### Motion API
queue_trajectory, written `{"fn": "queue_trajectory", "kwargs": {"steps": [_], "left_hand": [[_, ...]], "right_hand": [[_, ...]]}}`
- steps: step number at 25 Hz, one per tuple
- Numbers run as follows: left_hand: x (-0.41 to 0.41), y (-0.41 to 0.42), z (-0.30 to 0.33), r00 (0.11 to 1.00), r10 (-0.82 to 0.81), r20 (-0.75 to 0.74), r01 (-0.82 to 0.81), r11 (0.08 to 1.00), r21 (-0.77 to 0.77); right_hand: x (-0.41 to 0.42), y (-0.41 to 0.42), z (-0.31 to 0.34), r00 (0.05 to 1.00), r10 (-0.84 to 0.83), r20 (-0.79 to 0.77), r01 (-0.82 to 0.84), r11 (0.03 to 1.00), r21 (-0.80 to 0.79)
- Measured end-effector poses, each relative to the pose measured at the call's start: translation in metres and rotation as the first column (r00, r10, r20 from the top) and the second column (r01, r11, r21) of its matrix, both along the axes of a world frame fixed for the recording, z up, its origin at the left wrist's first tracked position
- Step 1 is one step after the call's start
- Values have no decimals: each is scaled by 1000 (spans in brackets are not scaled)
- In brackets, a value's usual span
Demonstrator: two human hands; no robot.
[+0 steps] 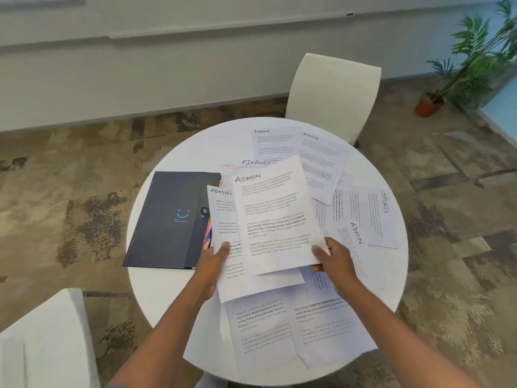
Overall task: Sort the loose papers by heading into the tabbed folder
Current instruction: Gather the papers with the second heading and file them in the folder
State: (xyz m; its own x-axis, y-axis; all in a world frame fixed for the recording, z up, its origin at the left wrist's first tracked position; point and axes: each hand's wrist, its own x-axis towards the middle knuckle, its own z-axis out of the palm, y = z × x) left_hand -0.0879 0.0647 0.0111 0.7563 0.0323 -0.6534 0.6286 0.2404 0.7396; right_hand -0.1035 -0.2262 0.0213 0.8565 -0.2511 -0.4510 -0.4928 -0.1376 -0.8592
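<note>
The right hand (334, 259) has its grip pinched on the near right corner of an ADMIN sheet (272, 214). The left hand (214, 260) is closed on a second ADMIN sheet (223, 219) underneath. Both sheets run long axis near to far. The tabbed folder (170, 217) lies shut just left of them, nearest the left hand. Both forearms reach forward over the counter (181, 152), where loose papers (372, 214) lie scattered right and near.

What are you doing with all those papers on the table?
A person is sorting papers by the word written on top. The left hand holds one ADMIN sheet, and the right hand holds another ADMIN sheet over it. The dark folder lies shut on the round table. Other sheets, such as FINANCE and SPORTS, lie spread around.
</note>
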Motion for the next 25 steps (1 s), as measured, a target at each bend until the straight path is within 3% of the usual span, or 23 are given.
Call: {"fn": "queue_trajectory", "kwargs": {"steps": [12, 16, 21, 25], "left_hand": [[-20, -26, 4, 998, -58, 12, 57, 996, 72], [-28, -25, 12, 991, -131, 38, 128, 990, 65], [-36, -27, 26, 949, -280, 146, 273, 960, 65], [-38, -35, 34, 914, -344, 217, 329, 939, 102]], "right_hand": [[-51, 6, -1, 985, 169, -21, -168, 985, 39], [-47, -2, -3, 979, 190, -68, -194, 979, -57], [-30, -8, 6, 980, 201, 14, -201, 970, 139], [-27, -2, 19, 981, 162, 108, -181, 963, 199]]}}
